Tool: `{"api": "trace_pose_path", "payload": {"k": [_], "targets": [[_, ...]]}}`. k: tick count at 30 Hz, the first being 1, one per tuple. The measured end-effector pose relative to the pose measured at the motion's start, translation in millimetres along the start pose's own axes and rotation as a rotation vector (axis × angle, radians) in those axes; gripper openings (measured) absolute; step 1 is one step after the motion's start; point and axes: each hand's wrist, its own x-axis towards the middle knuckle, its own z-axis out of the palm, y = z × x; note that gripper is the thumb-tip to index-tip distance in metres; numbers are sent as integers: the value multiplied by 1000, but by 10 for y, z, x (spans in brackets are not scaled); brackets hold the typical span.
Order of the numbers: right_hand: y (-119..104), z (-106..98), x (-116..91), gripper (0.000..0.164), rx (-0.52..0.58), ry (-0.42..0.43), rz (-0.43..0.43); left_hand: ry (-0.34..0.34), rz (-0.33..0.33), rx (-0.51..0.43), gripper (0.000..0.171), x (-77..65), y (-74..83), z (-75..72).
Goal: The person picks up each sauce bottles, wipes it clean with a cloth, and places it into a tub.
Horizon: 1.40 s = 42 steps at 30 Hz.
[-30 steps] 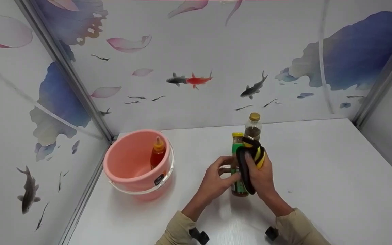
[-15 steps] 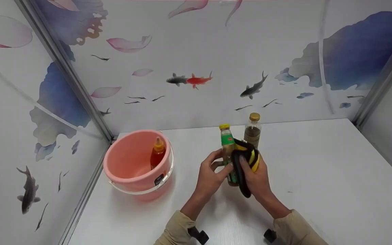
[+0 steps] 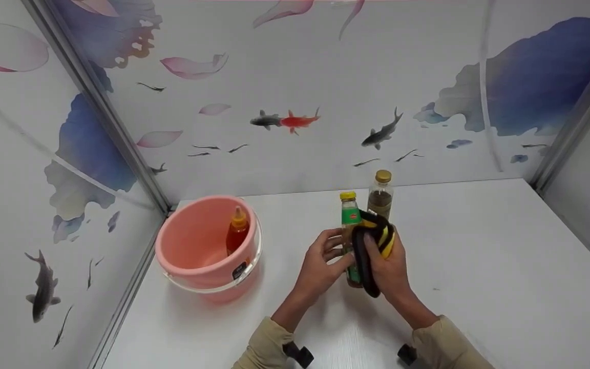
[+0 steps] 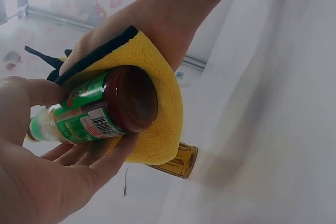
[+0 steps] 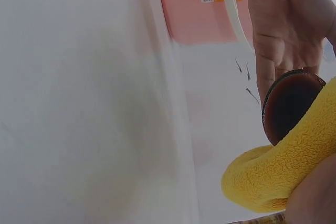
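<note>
A glass bottle [image 3: 349, 215] with a yellow cap and green label is held up between my hands, its dark base [image 5: 289, 109] facing the right wrist camera. My left hand [image 3: 319, 264] grips it from the left, thumb on one side and fingers on the other, as the left wrist view shows. On the other side my right hand [image 3: 391, 264] holds a yellow cleaning cloth [image 4: 160, 85] with black edging, wrapped partly round the bottle. The cloth hides part of the label in the head view.
Behind the right hand stands a second bottle [image 3: 380, 197] with a gold cap. A pink bucket [image 3: 187, 274] with a white handle sits at left on the white table [image 3: 489, 256]; inside it is a squeeze bottle [image 3: 237, 233] of red-brown liquid. Printed walls border the table.
Both hands, with the green-labelled bottle and the cloth, shifted left and then slightly back right. The bottle tilted and straightened again. The bucket and the gold-capped bottle stayed put.
</note>
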Motion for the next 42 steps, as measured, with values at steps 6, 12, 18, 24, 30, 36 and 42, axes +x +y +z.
{"api": "trace_pose_path", "payload": {"k": [6,12,18,24,30,36,42], "targets": [[7,-18,11,37,11,7,-1,-18,24,45,66,-10,-10,27],[10,-42,31,38,24,15,-13,-39,-5,33,66,-29,-22,48],[-23,-68,47,37,14,39,-5,-107,-22,13,65,-51,-23,51],[-50,-101,75,33,13,59,-3,-157,-31,34,66,-47,-51,82],[-59,-110,85,34,9,59,9,-141,-42,65,66,-51,-61,103],[-57,-103,80,35,16,49,6,-110,-19,71,65,-53,-44,120],[-35,-89,67,34,23,33,5,-78,-1,55,67,-50,-47,124]]}}
